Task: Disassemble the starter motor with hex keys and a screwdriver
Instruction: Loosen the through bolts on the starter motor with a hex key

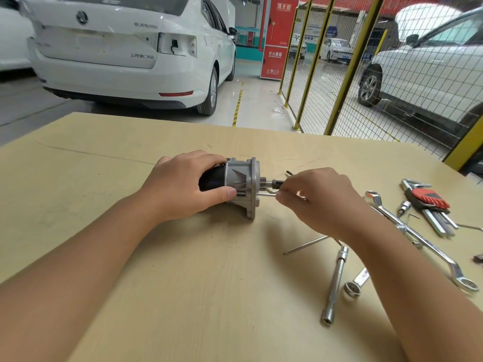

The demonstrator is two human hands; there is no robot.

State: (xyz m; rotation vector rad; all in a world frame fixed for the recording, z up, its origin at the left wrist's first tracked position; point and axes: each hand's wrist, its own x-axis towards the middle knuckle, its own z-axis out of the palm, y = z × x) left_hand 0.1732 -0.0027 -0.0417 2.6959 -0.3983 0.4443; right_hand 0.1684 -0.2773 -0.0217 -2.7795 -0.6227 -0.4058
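Head view shows the starter motor (232,185) lying on its side on the wooden table (130,257) at frame centre, the left hand (183,186) wrapped around its dark body. Just right of it, the right hand (313,197) pinches a hex key (269,193) at the motor's flange. Wrenches (418,239) lie at the right edge.

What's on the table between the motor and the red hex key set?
In the head view, the right hand pinching a hex key at the motor, then a long ring spanner just before the hex key set.
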